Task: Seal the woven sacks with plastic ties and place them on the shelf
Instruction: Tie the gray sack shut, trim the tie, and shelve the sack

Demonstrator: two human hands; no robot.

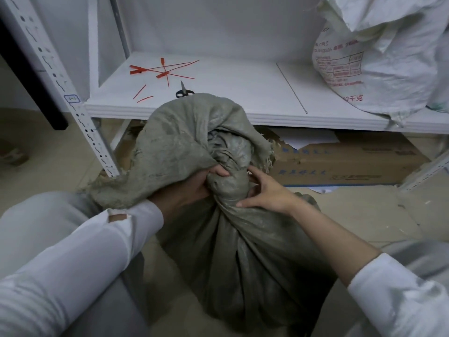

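Small black-handled scissors (184,91) lie higher than a torn, blue-printed cardboard box (340,164)

Both hands are meeting on the twisted sack neck (228,184).
The left hand (189,188) is gripping it from the left side, fingers curling tightly round it, with the white-sleeved forearm reaching in from below-left of the grip. The right hand (266,193) is clasping the opposite side, fingers wrapping above the grip and thumb lying below it, with the bare forearm angling away down-right.
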